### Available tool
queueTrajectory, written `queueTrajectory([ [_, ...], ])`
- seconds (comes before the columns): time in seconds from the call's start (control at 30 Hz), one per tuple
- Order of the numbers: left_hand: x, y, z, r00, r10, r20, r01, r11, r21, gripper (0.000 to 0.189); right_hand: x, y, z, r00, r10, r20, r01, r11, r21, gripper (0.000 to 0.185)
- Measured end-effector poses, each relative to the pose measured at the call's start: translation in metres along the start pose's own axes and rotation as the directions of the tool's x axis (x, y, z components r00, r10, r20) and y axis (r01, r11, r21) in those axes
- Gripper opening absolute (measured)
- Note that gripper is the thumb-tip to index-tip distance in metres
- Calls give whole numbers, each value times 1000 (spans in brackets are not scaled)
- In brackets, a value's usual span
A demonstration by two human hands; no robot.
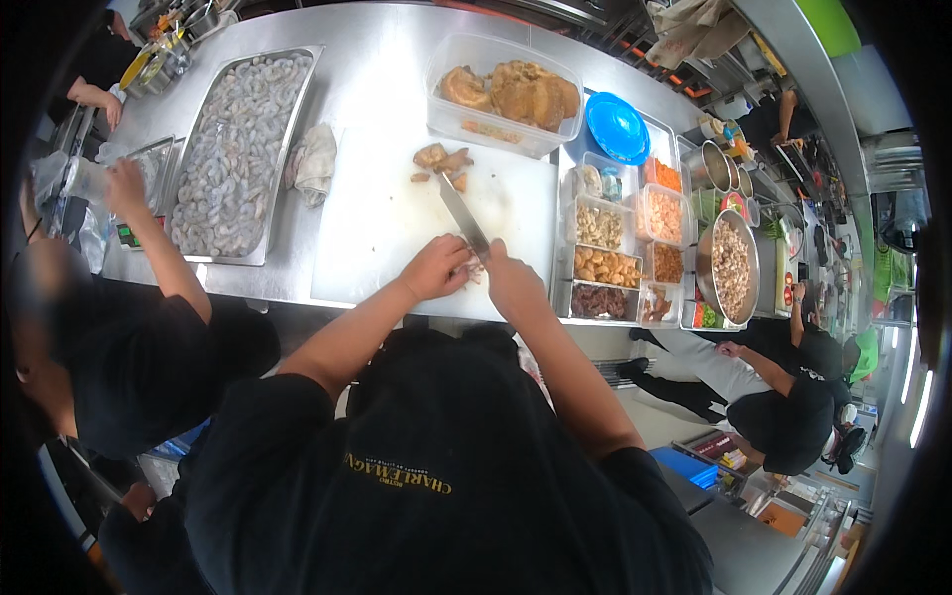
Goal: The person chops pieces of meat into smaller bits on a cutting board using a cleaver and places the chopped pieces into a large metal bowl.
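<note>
My right hand (513,281) is closed around the handle of a kitchen knife (462,216), whose blade points away from me over a white cutting board (357,253). My left hand (439,269) rests on the board just left of the knife's heel, fingers curled over small pale pieces of food (474,269); how firmly it holds them is hidden. Near the knife's tip lie brown chunks of what looks like cooked meat (443,159). Beyond the board, a clear plastic container (446,119) holds large brown pieces of the same look.
Left of the board are a crumpled cloth (316,165) and a steel tray (277,178) of peeled shrimp. A co-worker's hand (125,186) is beyond it. To the right stand a blue lid (617,128), several containers of chopped food and a steel bowl (753,275). More people stand further right.
</note>
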State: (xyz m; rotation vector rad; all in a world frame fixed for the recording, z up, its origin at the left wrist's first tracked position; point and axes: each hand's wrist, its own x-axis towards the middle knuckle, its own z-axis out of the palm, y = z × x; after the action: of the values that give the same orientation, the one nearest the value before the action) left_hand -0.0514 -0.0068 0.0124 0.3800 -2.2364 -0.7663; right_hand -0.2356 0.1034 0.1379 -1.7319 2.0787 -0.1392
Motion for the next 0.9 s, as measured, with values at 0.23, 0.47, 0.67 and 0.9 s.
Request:
queueTrajectory([
  [0.23, -10, -2, 6, 993, -82, 87, 79, 996, 39, 22, -32, 1, 15, 991, 79, 108, -76, 997, -28, 21],
  [0.47, -7, 7, -13, 996, -87, 12, 87, 996, -2, 22, -20, -7, -24, 995, 2, 105, 1, 1000, -25, 23],
  [0.67, -22, -3, -4, 988, -118, 100, 117, 993, 23, 23, -27, -8, 31, 995, 58, 84, -60, 998, 23, 23],
  [0.9, -18, 22, -20, 991, -134, -30, 135, 988, 73, 21, -36, -12, -25, 993, -7, 117, 7, 1000, 4, 24],
])
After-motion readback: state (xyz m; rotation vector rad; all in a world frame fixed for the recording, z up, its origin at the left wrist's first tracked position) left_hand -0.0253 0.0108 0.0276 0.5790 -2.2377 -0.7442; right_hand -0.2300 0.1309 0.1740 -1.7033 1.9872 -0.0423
